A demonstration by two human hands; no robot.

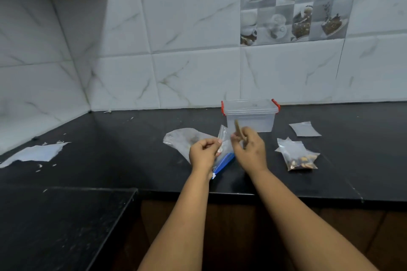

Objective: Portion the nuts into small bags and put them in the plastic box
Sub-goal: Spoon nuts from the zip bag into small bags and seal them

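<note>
Fingers [217, 142] pinch a clear, blue-edged small bag [223, 149] holding few nuts.

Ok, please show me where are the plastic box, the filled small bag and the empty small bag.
plastic box [251, 124], head view, front wall.
filled small bag [298, 158], head view, middle.
empty small bag [305, 129], head view, middle.

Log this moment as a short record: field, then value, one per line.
setting: black counter, tiled wall behind
left hand: pinches small bag at its edge
right hand: fingers curled round a brownish piece, blurred, at the bag's mouth
plastic box: behind the hands, lid on, red clips, looks empty
filled bag: right of the hands, nuts inside, on the counter
empty bag: flat, right of the box
large bag: under the left hand, blue strip near the wrist
</note>
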